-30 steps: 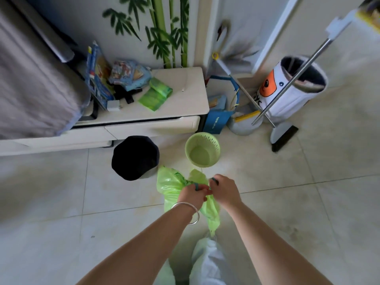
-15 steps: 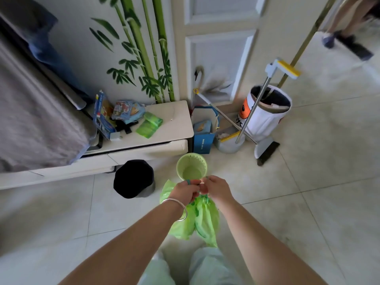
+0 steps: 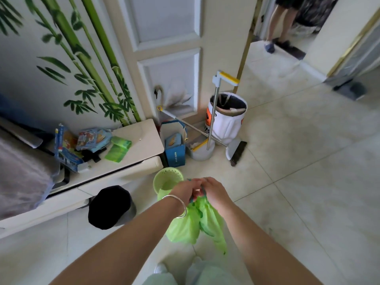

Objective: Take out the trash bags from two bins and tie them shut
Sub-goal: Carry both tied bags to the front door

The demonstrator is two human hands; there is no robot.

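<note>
On the pale tiled floor [image 3: 308, 182] stand a green bin [image 3: 167, 178] and black bin [image 3: 111, 206].

Both bare forearms reach forward and meet at centre. The left hand [image 3: 183, 191] (a silver bangle on its wrist) and the right hand [image 3: 213, 192] sit knuckle to knuckle, fingers curled, pinching the gathered top of the green bag [image 3: 193, 225].

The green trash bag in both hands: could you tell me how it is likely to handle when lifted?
The green trash bag is probably floppy: it hangs in limp folds below the left hand and right hand. It is likely light, since it looks slack rather than bulging.
</note>
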